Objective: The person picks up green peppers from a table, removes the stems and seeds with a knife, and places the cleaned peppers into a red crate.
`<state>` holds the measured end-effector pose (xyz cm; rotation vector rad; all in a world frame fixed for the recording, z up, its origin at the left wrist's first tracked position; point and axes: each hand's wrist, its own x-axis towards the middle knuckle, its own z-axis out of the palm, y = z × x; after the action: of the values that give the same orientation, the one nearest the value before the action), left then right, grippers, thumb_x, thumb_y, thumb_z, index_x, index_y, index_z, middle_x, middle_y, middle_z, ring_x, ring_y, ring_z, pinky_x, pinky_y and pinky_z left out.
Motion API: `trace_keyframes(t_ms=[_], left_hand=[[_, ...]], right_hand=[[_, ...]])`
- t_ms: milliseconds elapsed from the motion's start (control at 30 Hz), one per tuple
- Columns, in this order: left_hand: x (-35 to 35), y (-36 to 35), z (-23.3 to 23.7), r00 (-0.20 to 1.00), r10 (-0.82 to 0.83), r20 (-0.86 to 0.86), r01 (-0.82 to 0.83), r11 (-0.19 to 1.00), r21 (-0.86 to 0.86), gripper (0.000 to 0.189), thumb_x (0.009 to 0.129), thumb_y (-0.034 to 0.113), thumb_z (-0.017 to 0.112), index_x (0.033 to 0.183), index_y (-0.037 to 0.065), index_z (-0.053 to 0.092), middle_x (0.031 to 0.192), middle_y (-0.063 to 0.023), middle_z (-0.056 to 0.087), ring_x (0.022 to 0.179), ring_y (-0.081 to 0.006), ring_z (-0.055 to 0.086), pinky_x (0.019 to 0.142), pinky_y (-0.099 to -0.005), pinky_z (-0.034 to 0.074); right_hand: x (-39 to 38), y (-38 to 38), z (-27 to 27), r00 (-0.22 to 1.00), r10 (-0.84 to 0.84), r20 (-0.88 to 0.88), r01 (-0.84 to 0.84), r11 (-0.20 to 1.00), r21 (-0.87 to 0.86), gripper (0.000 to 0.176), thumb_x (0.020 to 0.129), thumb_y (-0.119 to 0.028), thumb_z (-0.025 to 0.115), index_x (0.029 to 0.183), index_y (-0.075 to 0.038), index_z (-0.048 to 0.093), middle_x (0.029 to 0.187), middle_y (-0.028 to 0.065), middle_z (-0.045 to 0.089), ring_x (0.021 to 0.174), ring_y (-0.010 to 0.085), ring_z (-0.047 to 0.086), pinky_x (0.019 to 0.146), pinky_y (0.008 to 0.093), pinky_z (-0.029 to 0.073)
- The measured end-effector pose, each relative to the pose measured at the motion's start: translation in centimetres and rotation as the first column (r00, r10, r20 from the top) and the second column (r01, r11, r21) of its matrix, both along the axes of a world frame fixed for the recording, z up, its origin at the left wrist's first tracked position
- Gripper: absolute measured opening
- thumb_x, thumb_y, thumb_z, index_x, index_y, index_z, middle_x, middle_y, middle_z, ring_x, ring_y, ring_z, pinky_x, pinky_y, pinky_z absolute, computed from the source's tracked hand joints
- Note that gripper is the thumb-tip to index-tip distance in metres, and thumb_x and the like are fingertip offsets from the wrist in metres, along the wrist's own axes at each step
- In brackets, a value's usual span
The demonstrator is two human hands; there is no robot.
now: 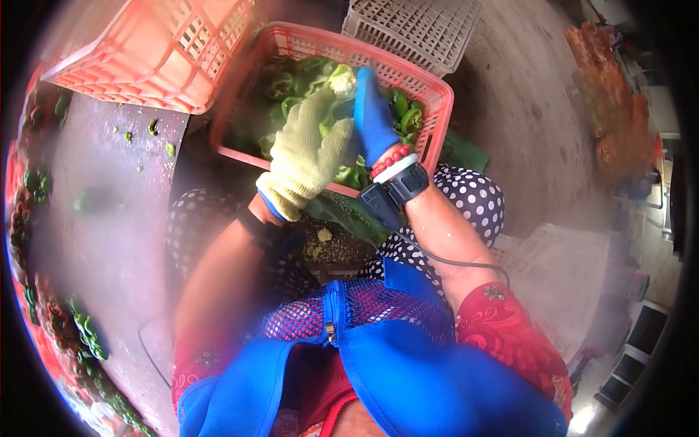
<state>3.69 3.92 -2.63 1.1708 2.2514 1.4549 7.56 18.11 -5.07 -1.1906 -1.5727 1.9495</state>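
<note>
My left hand (309,149), in a cream knit glove, reaches over a red plastic crate (251,156). Its thumb and fingers bend round a dark green pepper (337,113), which is partly hidden. Close against the pepper's right side is my right hand (370,113) in a blue glove, seen edge-on with its fingers pointing up. How they close on the far side is hidden. A pale, seedy pepper core (342,80) shows by the blue fingertips. Cut green peppers (313,71) fill the crate beneath both hands, and whole-looking green ones (399,102) lie at the right.
A second red crate (156,62) stands at upper left, a grey crate (415,25) behind. The pale surface (124,218) at left carries green scraps. Green peppers (89,336) lie along its far left. A cable (459,260) runs along my right forearm. Whitish crates (557,277) sit at right.
</note>
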Motion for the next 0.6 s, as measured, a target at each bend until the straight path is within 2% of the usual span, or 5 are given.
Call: trace_keyframes(t_ms=[67, 167, 200, 333, 600], left_hand=[[0.0, -0.4, 0.8, 0.999, -0.044, -0.028, 0.043, 0.999, -0.028, 0.044, 0.095, 0.02, 0.064, 0.134, 0.001, 0.055, 0.117, -0.0185, 0.065, 0.107, -0.0283, 0.067, 0.09, -0.0371, 0.051], [-0.9, -0.9, 0.0, 0.824, -0.215, 0.524, 0.184, 0.977, 0.11, 0.055, 0.093, 0.03, 0.065, 0.138, 0.002, 0.05, 0.123, -0.0193, 0.064, 0.111, -0.0286, 0.064, 0.095, -0.039, 0.049], [-1.4, -1.3, 1.7, 0.735, -0.248, 0.631, 0.217, 0.968, 0.127, 0.049, 0.096, 0.023, 0.062, 0.14, 0.004, 0.05, 0.11, -0.0071, 0.063, 0.093, -0.0133, 0.064, 0.079, -0.0295, 0.051], [-2.4, -1.8, 2.7, 0.531, -0.347, 0.773, 0.204, 0.938, 0.281, 0.052, 0.094, 0.028, 0.06, 0.138, 0.003, 0.051, 0.11, -0.0099, 0.063, 0.088, -0.0163, 0.064, 0.074, -0.03, 0.054], [-4.0, -1.9, 1.5, 0.334, -0.531, 0.779, 0.083, 0.839, 0.537, 0.054, 0.09, 0.023, 0.058, 0.138, -0.001, 0.049, 0.13, -0.0172, 0.06, 0.104, -0.0262, 0.065, 0.083, -0.0342, 0.054]], right_hand=[[0.5, -0.1, 1.5, 0.998, 0.032, 0.056, -0.019, 0.975, -0.22, 0.065, 0.101, -0.058, 0.038, 0.116, 0.0, 0.063, 0.105, 0.0122, 0.068, 0.095, 0.0222, 0.063, 0.083, 0.0371, 0.05], [1.7, 0.8, -0.2, 0.978, 0.141, -0.155, -0.175, 0.956, -0.236, 0.063, 0.1, -0.06, 0.04, 0.121, -0.005, 0.062, 0.106, 0.0111, 0.068, 0.089, 0.0207, 0.063, 0.076, 0.0393, 0.052], [1.4, 1.4, -2.3, 0.934, 0.14, -0.33, -0.243, 0.924, -0.296, 0.062, 0.099, -0.061, 0.041, 0.123, -0.008, 0.061, 0.108, 0.0105, 0.068, 0.088, 0.0217, 0.065, 0.076, 0.0404, 0.053], [2.5, 0.9, 2.6, 0.973, 0.221, -0.068, -0.231, 0.897, -0.377, 0.051, 0.102, -0.053, 0.043, 0.123, -0.01, 0.061, 0.109, 0.0115, 0.068, 0.093, 0.0247, 0.065, 0.082, 0.0395, 0.054], [0.2, 0.4, -2.2, 0.875, -0.173, -0.452, -0.207, 0.709, -0.674, 0.032, 0.102, -0.035, 0.051, 0.115, -0.008, 0.065, 0.104, 0.0071, 0.071, 0.091, 0.0223, 0.068, 0.082, 0.0359, 0.055]])
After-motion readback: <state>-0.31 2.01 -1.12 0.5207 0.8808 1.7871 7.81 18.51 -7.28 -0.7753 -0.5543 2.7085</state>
